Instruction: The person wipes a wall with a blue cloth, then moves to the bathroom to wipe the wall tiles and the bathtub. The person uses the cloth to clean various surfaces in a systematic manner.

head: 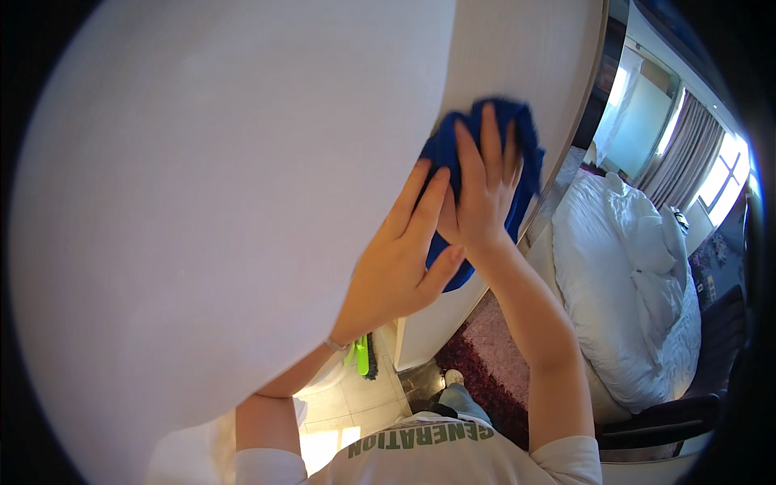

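Note:
A blue cloth (527, 145) lies pressed against a pale upright panel (521, 54), near the edge of a white surface (242, 182) that fills the left of the view. On the cloth's upper part rests my right hand (488, 182), fingers spread and pressing it flat. My left hand (403, 260) is just below and to the left, its fingertips at the cloth's left edge and its thumb over the lower part. Whether the left hand grips any cloth is not clear. The cloth's middle is partly hidden by both hands.
A bed with a rumpled white duvet (606, 291) stands at the right, with grey curtains (685, 151) beyond. Below are a dark red and pink rug (491, 345), floor tiles (357, 394) and a bright green brush (362, 354). A dark chair (721, 339) is at lower right.

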Demonstrator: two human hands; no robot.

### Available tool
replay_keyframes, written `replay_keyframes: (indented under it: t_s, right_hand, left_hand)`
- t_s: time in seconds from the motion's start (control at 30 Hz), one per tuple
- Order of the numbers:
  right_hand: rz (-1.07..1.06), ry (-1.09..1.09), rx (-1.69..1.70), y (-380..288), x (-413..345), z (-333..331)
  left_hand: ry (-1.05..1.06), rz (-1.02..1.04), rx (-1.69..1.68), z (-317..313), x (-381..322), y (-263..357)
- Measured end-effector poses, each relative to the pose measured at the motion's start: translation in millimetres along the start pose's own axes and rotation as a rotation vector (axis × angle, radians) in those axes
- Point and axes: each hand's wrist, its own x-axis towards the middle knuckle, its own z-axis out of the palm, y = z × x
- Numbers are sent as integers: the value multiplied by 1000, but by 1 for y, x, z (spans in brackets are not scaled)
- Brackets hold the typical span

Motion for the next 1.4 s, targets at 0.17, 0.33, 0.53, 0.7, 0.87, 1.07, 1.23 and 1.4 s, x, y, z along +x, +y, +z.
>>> replay_keyframes:
  t_s: [0.17,0.33,0.53,0.7,0.87,1.07,1.23,1.4]
  right_hand:
    - [-166,-24,181,44,-33,-10]
    - [-262,-23,6,56,57,-19]
    - [-141,210,-175,54,55,-15]
    - [102,-37,-116,39,-48,-8]
    - [236,-117,-122,16,-164,8]
    - [199,-39,-152,27,-89,2]
    - [3,74,-184,60,8,-10]
    - [304,221,-47,36,-56,6]
  left_hand:
    - [208,187,47,35,25,-40]
    - [419,270,34,16,87,-26]
    - [476,337,432,14,93,-18]
    - [222,319,523,51,18,-38]
    - [152,429,549,81,-65,-75]
    - [77,506,337,55,-4,-71]
    - [291,563,210,13,83,-46]
    - [286,501,176,52,28,-66]
